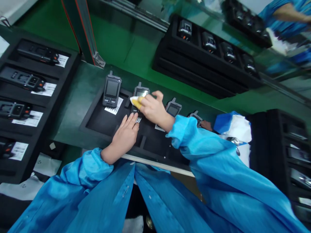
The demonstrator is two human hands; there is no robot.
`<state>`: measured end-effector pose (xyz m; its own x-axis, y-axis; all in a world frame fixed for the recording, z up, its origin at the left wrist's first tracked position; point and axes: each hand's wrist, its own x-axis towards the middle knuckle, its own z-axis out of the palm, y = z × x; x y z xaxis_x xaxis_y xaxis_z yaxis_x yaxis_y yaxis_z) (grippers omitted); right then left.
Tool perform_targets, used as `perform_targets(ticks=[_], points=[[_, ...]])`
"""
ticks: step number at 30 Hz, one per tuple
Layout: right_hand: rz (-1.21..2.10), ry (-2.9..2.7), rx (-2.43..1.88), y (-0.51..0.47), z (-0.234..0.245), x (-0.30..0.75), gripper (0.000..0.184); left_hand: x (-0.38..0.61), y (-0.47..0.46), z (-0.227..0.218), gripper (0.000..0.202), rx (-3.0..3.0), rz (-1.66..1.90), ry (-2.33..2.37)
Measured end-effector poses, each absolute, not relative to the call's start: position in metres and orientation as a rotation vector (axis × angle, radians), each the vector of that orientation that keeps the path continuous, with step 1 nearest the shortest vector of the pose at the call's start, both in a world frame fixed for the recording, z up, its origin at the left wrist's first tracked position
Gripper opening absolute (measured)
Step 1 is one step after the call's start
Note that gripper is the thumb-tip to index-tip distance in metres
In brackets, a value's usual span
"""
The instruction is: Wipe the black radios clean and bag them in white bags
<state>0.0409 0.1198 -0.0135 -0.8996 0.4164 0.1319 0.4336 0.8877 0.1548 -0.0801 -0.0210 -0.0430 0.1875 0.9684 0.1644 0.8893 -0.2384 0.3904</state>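
Far left, a matte black foam holder (65, 86) is cradling blocky radios (30, 81). On the smooth green desk (73, 108), the left hand (125, 136) is lying flat, fingers straight, gripping nothing, below the middle radio (141, 93). That one, grey, stub-antennaed, glossy-screened, is lying at the far side of a shallow black tray (98, 124). Right hand (153, 108), curled, is pinching a soft yellow-white wad (134, 102) over it. Further right, crumpled white cloth (240, 128) is bunching.

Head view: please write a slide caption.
Right hand holds a small yellow-and-white object over a grey rectangular handheld device; left hand lies near its base.
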Motion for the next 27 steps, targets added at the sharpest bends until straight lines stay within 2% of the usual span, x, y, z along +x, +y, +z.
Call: perform_targets(ticks=[3, 6, 14, 20, 27], points=[[-0.25, -2.867, -0.937, 0.142, -0.008, 0.04, 0.042, -0.08, -0.021, -0.043, 0.034, 2.258, 0.595, 1.804], [-0.233, -2.806, -1.034, 0.146, -0.012, 0.05, 0.042, -0.08, -0.02, -0.041, 0.034, 2.282, 0.609, 1.805], [-0.19, -2.958, -0.681, 0.083, -0.032, 0.08, 0.034, -0.081, -0.021, -0.042, 0.036, 2.324, 0.73, 1.832], [-0.297, -2.757, -1.061, 0.114, -0.017, 0.06, 0.039, -0.08, -0.022, -0.041, 0.034, 2.307, 0.704, 1.843], [-0.22, -2.959, -0.754, 0.106, -0.02, 0.062, 0.036, -0.08, -0.021, -0.043, 0.032, 2.305, 0.684, 1.848]])
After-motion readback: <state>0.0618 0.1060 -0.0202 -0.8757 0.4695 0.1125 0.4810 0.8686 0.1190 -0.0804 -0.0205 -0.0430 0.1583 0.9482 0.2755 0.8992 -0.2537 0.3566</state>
